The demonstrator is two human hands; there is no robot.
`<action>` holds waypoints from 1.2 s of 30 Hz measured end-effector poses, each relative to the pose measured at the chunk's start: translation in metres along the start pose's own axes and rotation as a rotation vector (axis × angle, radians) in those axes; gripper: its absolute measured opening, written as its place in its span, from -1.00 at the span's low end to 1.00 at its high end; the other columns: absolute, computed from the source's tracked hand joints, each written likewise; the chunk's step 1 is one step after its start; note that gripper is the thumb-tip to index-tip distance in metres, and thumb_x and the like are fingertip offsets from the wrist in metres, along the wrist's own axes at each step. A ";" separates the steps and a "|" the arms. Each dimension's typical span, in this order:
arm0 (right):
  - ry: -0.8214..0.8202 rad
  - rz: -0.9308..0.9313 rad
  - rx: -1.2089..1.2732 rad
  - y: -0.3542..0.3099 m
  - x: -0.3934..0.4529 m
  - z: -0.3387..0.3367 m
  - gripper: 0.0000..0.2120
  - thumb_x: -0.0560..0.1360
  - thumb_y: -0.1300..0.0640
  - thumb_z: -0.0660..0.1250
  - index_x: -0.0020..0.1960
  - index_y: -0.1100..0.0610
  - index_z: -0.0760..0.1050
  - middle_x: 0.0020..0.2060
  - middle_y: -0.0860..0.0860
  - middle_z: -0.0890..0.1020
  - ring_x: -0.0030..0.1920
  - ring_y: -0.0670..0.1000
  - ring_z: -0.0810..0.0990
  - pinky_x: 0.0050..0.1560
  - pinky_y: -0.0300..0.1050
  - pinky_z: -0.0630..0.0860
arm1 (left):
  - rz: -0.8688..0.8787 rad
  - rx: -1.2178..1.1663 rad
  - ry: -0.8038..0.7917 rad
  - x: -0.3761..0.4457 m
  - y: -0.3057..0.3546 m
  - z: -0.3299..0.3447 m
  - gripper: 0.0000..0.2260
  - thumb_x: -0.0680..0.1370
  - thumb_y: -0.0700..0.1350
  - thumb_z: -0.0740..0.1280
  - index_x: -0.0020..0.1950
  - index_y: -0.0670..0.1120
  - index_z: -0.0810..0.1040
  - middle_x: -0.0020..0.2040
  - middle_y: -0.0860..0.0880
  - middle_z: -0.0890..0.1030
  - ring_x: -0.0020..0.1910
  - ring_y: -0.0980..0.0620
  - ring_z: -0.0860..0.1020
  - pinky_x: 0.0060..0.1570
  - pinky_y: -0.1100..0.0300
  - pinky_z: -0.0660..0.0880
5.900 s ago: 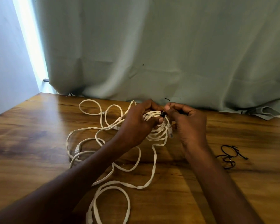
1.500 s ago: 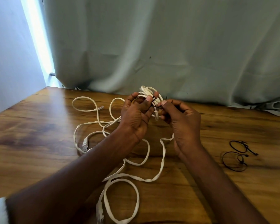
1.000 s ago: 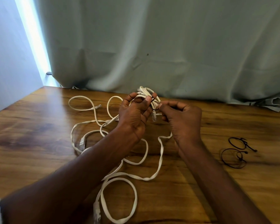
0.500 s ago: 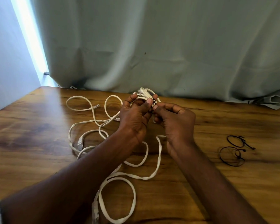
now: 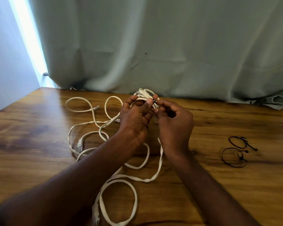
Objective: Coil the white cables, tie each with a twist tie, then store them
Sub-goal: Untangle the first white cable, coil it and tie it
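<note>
Head view shows our left hand clenched around a small bundle of coiled white cable, lifted above the far middle of the counter, while our right hand pinches the black twist tie at the bundle's right edge. Over the last second the right fingers have closed in tight against the tie, so we judge it is being cinched. More white cables lie loose nearer us; spare ties wait at right.
</note>
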State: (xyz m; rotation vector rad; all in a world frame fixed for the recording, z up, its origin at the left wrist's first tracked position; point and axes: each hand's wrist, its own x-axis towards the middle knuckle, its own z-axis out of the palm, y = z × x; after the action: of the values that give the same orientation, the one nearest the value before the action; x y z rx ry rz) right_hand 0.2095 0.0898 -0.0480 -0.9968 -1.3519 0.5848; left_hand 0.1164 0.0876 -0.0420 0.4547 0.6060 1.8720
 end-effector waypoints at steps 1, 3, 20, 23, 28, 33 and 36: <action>0.009 0.023 0.017 0.000 0.001 0.000 -0.77 0.53 0.32 0.45 0.15 0.12 0.70 -0.08 -0.06 0.73 -0.10 -0.14 0.71 -0.11 -0.21 0.69 | 0.000 0.004 0.000 -0.001 0.000 0.001 -0.47 0.60 -0.45 0.33 0.54 -0.24 0.29 0.18 -0.30 0.70 0.22 -0.18 0.69 0.00 0.08 0.68; 0.015 0.056 0.031 0.000 0.003 0.000 -0.80 0.52 0.31 0.47 0.11 0.12 0.69 -0.11 -0.05 0.72 -0.12 -0.13 0.71 -0.12 -0.14 0.70 | -0.001 0.002 -0.002 -0.001 0.000 0.001 -0.46 0.60 -0.46 0.32 0.55 -0.24 0.27 0.22 -0.32 0.68 0.23 -0.17 0.69 0.00 0.08 0.68; -0.004 0.154 0.112 0.004 0.006 -0.001 -0.81 0.51 0.27 0.51 0.08 0.09 0.73 -0.12 -0.07 0.76 -0.10 -0.09 0.74 -0.06 -0.02 0.73 | -0.002 0.021 -0.033 -0.002 0.000 0.002 -0.49 0.61 -0.45 0.31 0.53 -0.25 0.28 0.20 -0.29 0.70 0.24 -0.17 0.68 0.06 0.04 0.68; 0.030 0.236 0.188 0.004 0.006 -0.001 -0.85 0.49 0.25 0.53 0.05 0.13 0.72 -0.16 0.00 0.76 -0.14 -0.03 0.76 -0.08 0.03 0.73 | 0.017 0.046 -0.032 -0.004 -0.002 0.002 -0.49 0.60 -0.45 0.33 0.50 -0.21 0.28 0.19 -0.29 0.70 0.17 -0.12 0.72 0.16 -0.01 0.63; 0.050 0.170 0.096 0.004 0.007 -0.004 -0.92 0.47 0.21 0.53 -0.03 0.11 0.73 -0.26 -0.05 0.73 -0.26 -0.05 0.72 -0.21 -0.06 0.71 | 0.025 0.051 -0.058 -0.007 -0.003 0.002 -0.49 0.59 -0.46 0.34 0.48 -0.20 0.29 0.15 -0.26 0.72 0.08 -0.07 0.74 0.19 -0.05 0.63; 0.045 -0.031 -0.054 0.002 0.003 -0.006 -0.93 0.48 0.18 0.52 -0.03 0.11 0.72 -0.27 -0.11 0.70 -0.30 -0.15 0.67 -0.31 -0.25 0.62 | 0.044 0.076 -0.079 -0.010 -0.004 0.005 -0.50 0.59 -0.48 0.34 0.46 -0.21 0.30 0.19 -0.28 0.70 0.16 -0.10 0.72 0.11 0.01 0.68; 0.036 -0.104 -0.078 0.001 0.003 -0.009 -0.91 0.50 0.12 0.53 -0.04 0.13 0.71 -0.28 -0.10 0.69 -0.31 -0.15 0.65 -0.33 -0.30 0.58 | 0.065 0.100 -0.099 -0.012 -0.005 0.005 -0.54 0.59 -0.48 0.34 0.40 -0.17 0.34 0.19 -0.27 0.70 0.18 -0.12 0.72 0.14 -0.03 0.67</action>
State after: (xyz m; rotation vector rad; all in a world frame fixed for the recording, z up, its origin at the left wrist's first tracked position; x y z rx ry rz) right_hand 0.2187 0.0902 -0.0463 -0.9884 -1.3940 0.4365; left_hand 0.1270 0.0792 -0.0411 0.6359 0.6270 1.8744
